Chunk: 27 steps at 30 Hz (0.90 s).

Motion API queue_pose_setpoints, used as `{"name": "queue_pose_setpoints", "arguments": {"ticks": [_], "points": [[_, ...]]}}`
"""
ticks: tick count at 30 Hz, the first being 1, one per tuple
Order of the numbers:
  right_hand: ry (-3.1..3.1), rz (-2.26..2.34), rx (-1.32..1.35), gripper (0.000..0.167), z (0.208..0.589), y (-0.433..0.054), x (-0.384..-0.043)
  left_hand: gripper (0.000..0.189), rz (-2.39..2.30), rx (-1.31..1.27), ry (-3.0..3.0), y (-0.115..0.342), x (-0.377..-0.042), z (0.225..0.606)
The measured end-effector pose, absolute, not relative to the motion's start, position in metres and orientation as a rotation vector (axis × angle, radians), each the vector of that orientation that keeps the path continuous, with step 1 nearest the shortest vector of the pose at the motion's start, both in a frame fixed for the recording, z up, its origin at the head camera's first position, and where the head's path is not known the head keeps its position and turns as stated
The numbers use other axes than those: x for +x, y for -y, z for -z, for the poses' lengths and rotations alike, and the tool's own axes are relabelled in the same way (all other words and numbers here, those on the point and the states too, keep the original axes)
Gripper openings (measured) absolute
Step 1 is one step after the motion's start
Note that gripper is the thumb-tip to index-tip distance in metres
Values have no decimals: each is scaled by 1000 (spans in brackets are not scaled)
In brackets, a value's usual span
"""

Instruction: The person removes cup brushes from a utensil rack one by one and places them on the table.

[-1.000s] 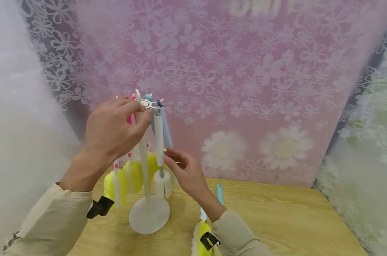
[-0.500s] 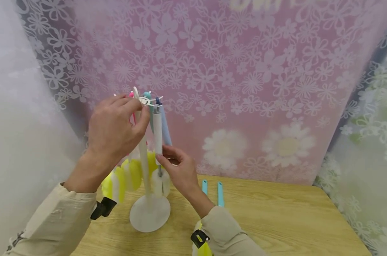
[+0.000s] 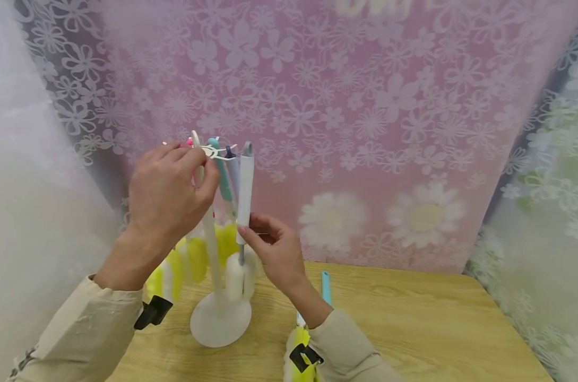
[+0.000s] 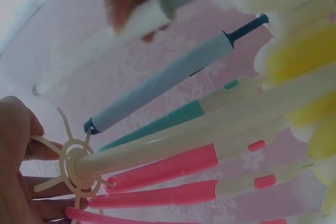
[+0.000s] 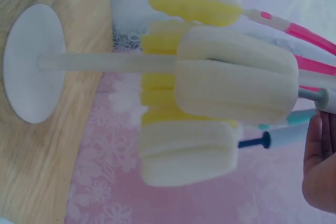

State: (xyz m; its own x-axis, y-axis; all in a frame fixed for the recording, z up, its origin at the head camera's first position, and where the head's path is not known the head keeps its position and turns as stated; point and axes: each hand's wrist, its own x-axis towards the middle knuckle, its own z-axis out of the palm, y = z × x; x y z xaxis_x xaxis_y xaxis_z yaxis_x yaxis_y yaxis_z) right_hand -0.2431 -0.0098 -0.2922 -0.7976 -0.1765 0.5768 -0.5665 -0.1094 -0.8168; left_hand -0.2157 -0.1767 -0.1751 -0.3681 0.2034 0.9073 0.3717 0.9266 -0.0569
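Note:
A white stand [image 3: 220, 324] with a round base and upright pole bears a spoked hook ring [image 4: 67, 165] on top. My left hand [image 3: 171, 193] holds that ring between thumb and fingers. With thumb and fingertips, my right hand [image 3: 280, 257] pinches the lower handle of a white-handled sponge brush [image 3: 245, 196]. This brush stands nearly upright just right of the ring, its top apart from the hooks. Its white sponge head [image 5: 236, 74] points down. Still hanging are a sponge brush with a light blue handle [image 4: 163, 85], one with a teal handle [image 4: 168, 121] and several pink-handled ones [image 4: 178, 169].
On the wooden table [image 3: 413, 318], a yellow-and-white sponge brush [image 3: 298, 339] lies partly under my right forearm. Beside it shows a turquoise handle [image 3: 326, 286]. A pink flowered backdrop [image 3: 365, 132] stands behind, with pale curtains at both sides.
The white-handled sponge brush has come off its hook; its top has shifted right of the ring in my right hand. My left hand stays on the ring.

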Motion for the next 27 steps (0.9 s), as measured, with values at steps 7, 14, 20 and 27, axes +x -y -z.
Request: {"name": "queue_pose_setpoints", "arguments": {"ticks": [7, 14, 20, 27], "points": [[1726, -1977, 805, 22, 285, -32, -241, 31, 201, -358, 2034, 174, -216, 180], [1881, -1953, 496, 26, 306, -100, -254, 30, 232, -320, 2078, 173, -216, 188], [2195, -1895, 97, 38, 348, -163, -261, 38, 202, -323, 2015, 169, -218, 190], [2470, -1829, -193, 41, 405, -206, -264, 42, 224, -341, 1928, 163, -223, 189]]}}
